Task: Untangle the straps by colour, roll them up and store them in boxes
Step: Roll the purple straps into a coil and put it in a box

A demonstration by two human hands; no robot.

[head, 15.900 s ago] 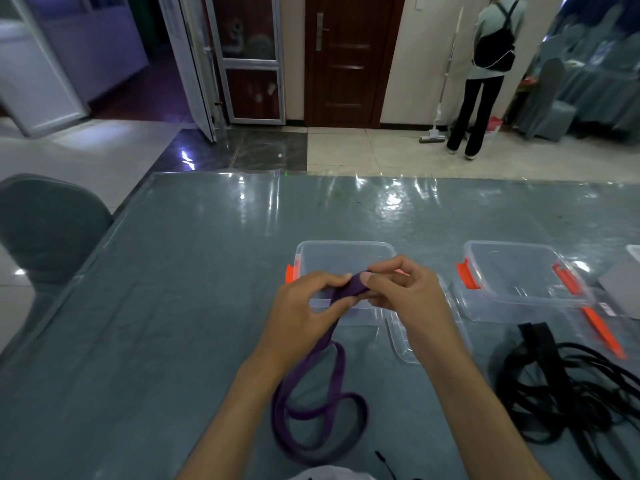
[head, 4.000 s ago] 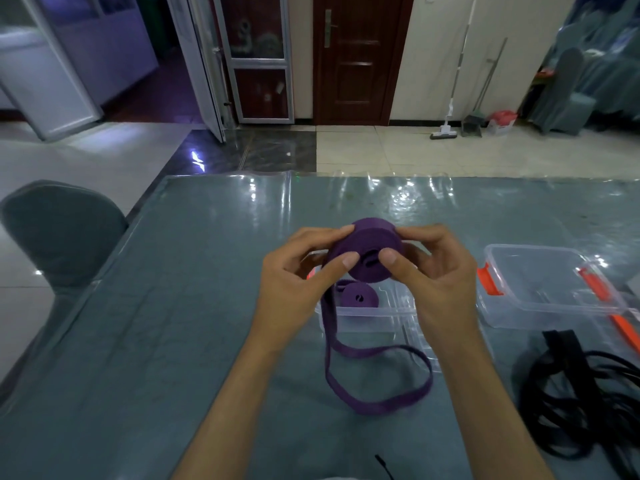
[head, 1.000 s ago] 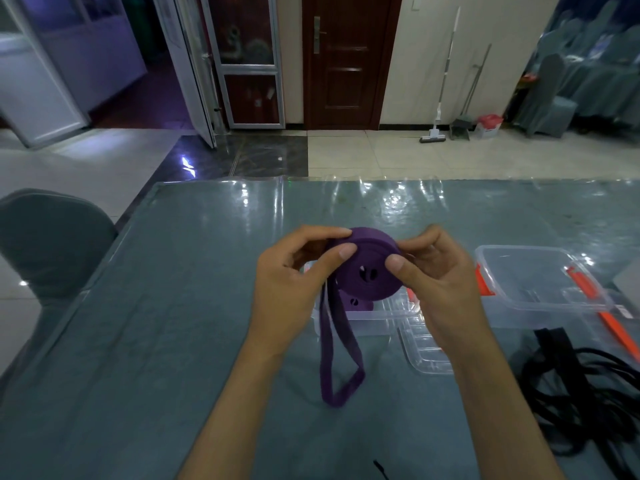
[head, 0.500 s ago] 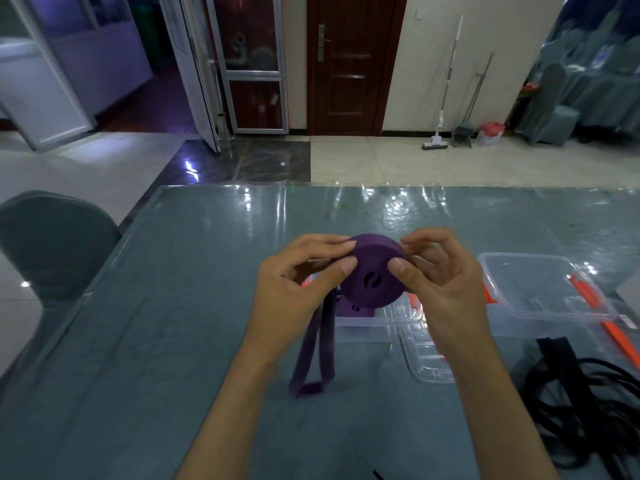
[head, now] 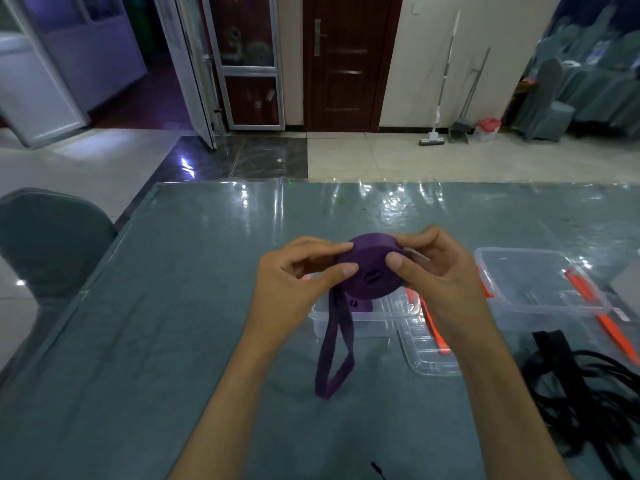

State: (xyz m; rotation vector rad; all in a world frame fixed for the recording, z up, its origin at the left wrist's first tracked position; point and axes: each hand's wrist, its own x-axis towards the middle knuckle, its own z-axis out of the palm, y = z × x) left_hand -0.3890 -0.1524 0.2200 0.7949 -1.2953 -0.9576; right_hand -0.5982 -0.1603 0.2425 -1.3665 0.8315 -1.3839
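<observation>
A thick roll of purple strap [head: 372, 268] is held upright above the table, over a clear plastic box [head: 367, 318]. My left hand [head: 294, 282] pinches its left rim with thumb and fingers. My right hand [head: 440, 275] grips its right side, thumb on the roll's face. A short loose loop of the same strap [head: 334, 348] hangs from the roll down to the tabletop. Inside the box lies another purple roll [head: 360, 304], mostly hidden. A tangle of black straps [head: 585, 393] lies at the right.
A second clear box [head: 536, 282] with orange clips stands to the right. A clear lid [head: 426, 351] with an orange clip lies in front of the first box. A grey covered chair [head: 48, 240] stands at the table's left edge.
The roll has grown as my hands kept winding. The hanging loop has become shorter, and its end has shifted slightly to the right.
</observation>
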